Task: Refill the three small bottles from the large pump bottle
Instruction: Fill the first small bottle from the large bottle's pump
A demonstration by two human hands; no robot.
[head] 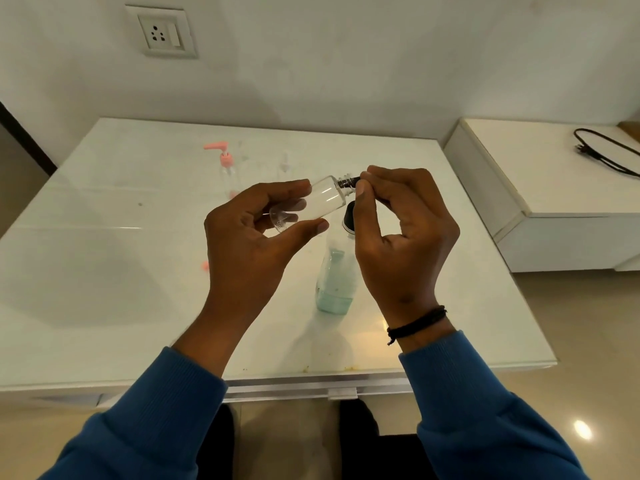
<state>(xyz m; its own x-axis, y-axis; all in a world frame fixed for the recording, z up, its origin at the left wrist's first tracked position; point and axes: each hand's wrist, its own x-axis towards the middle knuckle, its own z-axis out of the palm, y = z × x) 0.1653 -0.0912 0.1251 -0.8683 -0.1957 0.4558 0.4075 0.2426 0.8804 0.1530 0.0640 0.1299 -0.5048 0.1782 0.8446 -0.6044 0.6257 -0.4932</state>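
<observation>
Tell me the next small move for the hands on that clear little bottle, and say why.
Probably finish lifting the black cap clear with the right hand. The left hand holds the small clear bottle tilted in the air, its bare neck threads already showing beside the cap, and it looks empty. The large pump bottle with teal liquid stands right below, ready for filling.

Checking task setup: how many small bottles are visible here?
3. One small clear bottle is held in the left hand; a pink-pump bottle and a faint clear bottle stand on the far table. None seem hidden.
</observation>
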